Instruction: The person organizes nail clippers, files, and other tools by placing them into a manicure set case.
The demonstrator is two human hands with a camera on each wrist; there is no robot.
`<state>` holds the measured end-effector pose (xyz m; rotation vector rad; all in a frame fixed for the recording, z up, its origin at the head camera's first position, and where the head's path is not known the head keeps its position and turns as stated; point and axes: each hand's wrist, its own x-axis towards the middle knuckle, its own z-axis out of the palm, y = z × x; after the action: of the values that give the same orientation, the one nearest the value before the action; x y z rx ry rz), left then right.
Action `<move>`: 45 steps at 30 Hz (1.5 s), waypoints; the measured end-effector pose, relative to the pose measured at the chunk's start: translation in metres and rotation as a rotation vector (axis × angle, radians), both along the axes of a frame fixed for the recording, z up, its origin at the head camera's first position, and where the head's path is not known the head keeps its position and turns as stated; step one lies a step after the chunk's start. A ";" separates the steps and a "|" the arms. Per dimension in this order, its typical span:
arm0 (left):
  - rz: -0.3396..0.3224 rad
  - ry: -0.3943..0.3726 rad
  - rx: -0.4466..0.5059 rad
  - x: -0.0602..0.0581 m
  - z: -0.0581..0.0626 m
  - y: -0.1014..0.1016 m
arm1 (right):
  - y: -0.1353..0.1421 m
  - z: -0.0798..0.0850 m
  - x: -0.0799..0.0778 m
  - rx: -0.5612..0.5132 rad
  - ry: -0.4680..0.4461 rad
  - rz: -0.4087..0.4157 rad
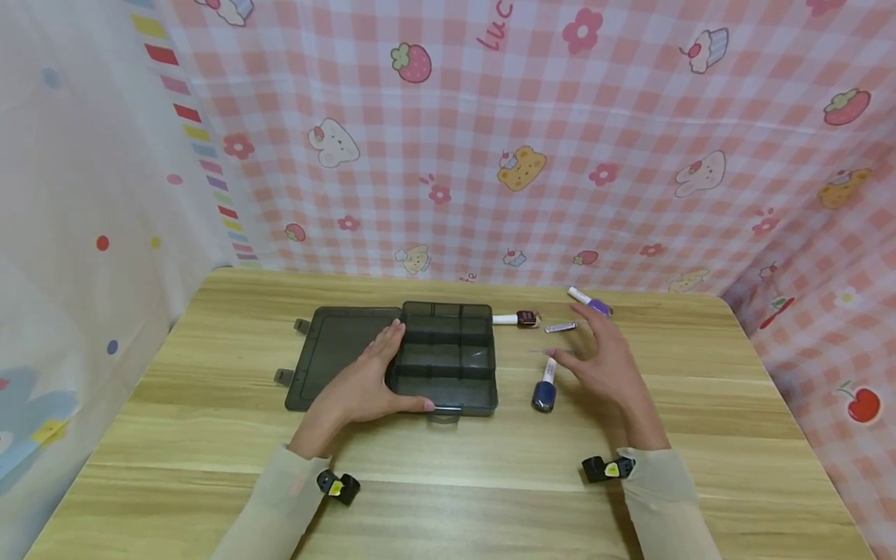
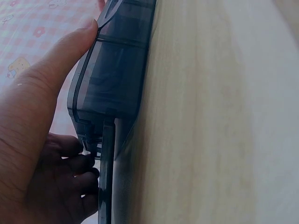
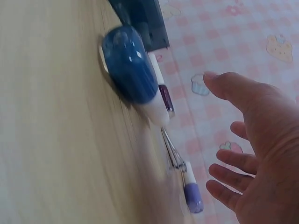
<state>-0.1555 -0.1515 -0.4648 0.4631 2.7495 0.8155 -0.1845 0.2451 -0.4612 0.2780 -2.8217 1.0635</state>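
A dark see-through compartment box (image 1: 442, 389) lies with its lid (image 1: 343, 350) folded out to the left. My left hand (image 1: 364, 385) rests on it: the thumb lies on the front rim, the outstretched fingers along the hinge side. Over the table to the right, my right hand (image 1: 602, 362) hovers with fingers spread, holding nothing visible. Below its thumb lies a blue nail polish bottle (image 1: 544, 395) with a white cap. A silver nail clipper (image 1: 561, 327) and a purple nail polish bottle (image 1: 600, 308) are near its fingertips; the forefinger overlaps the purple bottle.
A dark red nail polish bottle (image 1: 528, 319) with a white cap lies against the box's right side. Two latches (image 1: 284, 377) stick out from the lid's left edge. Behind the wooden table (image 1: 455, 498) hangs a pink checked cloth (image 1: 448, 155).
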 end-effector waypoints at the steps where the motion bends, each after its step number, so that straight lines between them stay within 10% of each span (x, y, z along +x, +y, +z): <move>1: 0.000 -0.001 0.000 0.000 0.000 0.000 | 0.002 0.000 0.000 -0.003 -0.001 -0.003; 33: -0.004 0.014 -0.007 0.000 -0.001 0.001 | 0.055 -0.016 0.009 -0.092 -0.184 -0.248; 45: -0.005 0.012 -0.003 -0.001 -0.002 0.001 | 0.054 -0.022 0.008 -0.034 -0.100 -0.309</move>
<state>-0.1566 -0.1506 -0.4671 0.4759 2.7586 0.8095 -0.1769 0.2986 -0.4834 -0.2145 -2.8032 1.0787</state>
